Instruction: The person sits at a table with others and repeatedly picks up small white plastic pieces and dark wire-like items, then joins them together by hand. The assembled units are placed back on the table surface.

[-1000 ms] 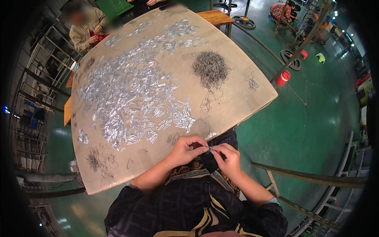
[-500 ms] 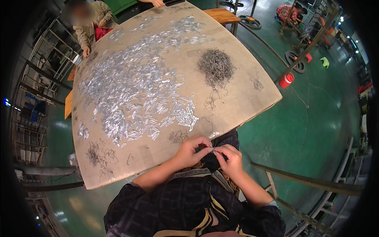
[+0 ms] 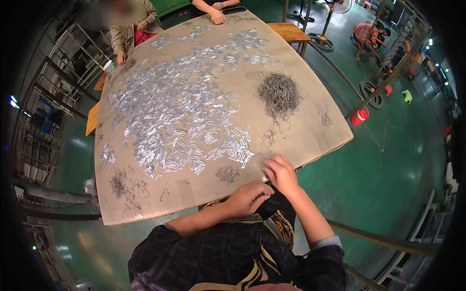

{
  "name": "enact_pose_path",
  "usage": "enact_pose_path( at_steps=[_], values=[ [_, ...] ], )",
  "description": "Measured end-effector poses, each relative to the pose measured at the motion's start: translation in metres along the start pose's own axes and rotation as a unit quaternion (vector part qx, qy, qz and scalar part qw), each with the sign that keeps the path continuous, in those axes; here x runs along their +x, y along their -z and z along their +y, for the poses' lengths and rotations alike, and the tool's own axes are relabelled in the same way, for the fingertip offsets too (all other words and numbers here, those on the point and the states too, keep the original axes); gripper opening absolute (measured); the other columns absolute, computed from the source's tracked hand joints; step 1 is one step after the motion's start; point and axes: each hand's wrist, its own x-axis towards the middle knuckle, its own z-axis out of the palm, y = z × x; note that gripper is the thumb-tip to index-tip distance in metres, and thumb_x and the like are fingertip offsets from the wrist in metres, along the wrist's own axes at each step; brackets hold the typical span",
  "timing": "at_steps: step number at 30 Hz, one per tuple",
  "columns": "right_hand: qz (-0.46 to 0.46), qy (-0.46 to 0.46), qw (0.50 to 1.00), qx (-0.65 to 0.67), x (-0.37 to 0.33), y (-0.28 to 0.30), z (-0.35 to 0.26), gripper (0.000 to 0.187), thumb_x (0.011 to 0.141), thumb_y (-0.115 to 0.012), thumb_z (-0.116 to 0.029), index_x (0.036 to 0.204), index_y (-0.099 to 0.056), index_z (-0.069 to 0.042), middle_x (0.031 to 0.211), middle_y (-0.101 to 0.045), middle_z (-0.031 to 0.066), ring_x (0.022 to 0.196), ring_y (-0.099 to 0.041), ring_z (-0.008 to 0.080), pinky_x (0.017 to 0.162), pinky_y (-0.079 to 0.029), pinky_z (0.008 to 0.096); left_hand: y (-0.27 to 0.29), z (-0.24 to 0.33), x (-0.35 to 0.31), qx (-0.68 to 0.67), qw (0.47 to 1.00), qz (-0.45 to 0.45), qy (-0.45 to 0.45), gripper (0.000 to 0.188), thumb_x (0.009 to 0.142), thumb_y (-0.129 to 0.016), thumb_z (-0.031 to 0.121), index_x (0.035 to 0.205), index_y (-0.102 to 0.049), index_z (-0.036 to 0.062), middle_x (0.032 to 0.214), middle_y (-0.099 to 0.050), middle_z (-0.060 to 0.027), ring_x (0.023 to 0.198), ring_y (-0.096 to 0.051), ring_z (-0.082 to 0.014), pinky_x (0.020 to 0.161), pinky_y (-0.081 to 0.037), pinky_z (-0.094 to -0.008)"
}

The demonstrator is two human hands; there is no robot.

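My left hand (image 3: 252, 198) is off the table's near edge, in front of my body. Its thumb and fingers are pinched together, and what lies between them is too small to make out. My right hand (image 3: 282, 174) reaches over the near edge of the table, its fingers bent, slightly apart and a little blurred; I see nothing in them. Just left of it on the board lies a small cluster of dark bent wires (image 3: 226, 174). A wide spread of small, elongated silvery metal pieces (image 3: 194, 128) covers the table's middle.
A dense heap of dark wire pieces (image 3: 280, 94) sits on the brown tabletop (image 3: 310, 140), with another loose wire cluster (image 3: 119, 183) at the near left. Co-workers' hands (image 3: 218, 17) rest at the far edge. A red bucket (image 3: 359, 116) stands on the floor right.
My hands, which met in a pinch, have come apart. The right has moved up over the table edge; the left has shifted slightly down and right. My view has shifted a little.
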Motion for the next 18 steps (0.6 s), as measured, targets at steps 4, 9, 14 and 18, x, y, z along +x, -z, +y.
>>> enact_pose_path(
  at_steps=[4,9,14,18],
  values=[
    [-0.034,-0.052,0.997,-0.039,0.031,-0.038,0.005,0.022,0.070,-0.077,-0.013,0.090,-0.069,-0.005,0.086,-0.059,0.0104,0.090,-0.056,0.0313,0.080,-0.045,0.0411,-0.002,0.002,0.001,0.004,1.000,-0.001,0.008,0.014,0.086,-0.063,-0.001,0.099,-0.058,0.0026,0.099,-0.067,-0.0097,0.089,-0.066,-0.0249,0.078,-0.053,-0.0330],
    [-0.034,-0.071,0.995,-0.060,0.042,-0.057,-0.002,0.022,0.070,-0.079,-0.014,0.087,-0.069,-0.005,0.085,-0.061,0.0107,0.087,-0.058,0.0308,0.079,-0.046,0.0417,-0.002,0.004,0.000,-0.002,1.000,0.022,0.002,0.013,0.086,-0.062,0.001,0.097,-0.056,0.0036,0.094,-0.065,-0.0108,0.087,-0.064,-0.0288,0.076,-0.051,-0.0368],
    [-0.026,-0.228,0.948,0.220,0.036,-0.045,-0.003,0.014,0.079,-0.074,-0.008,0.088,-0.068,0.001,0.077,-0.068,0.0075,0.071,-0.064,0.0176,0.064,-0.049,0.0298,-0.002,-0.002,-0.001,-0.002,1.000,0.009,0.012,0.014,0.086,-0.062,0.000,0.099,-0.059,0.0034,0.099,-0.067,-0.0102,0.091,-0.065,-0.0268,0.079,-0.052,-0.0349],
    [-0.029,-0.274,0.895,0.350,0.019,0.007,-0.019,0.013,0.086,-0.069,-0.005,0.096,-0.070,0.003,0.076,-0.069,0.0035,0.070,-0.059,0.0059,0.063,-0.047,0.0227,-0.005,0.002,0.000,-0.014,0.998,0.033,0.051,0.010,0.088,-0.061,0.005,0.097,-0.058,0.0045,0.092,-0.065,-0.0121,0.086,-0.065,-0.0300,0.074,-0.051,-0.0381]
  ],
)
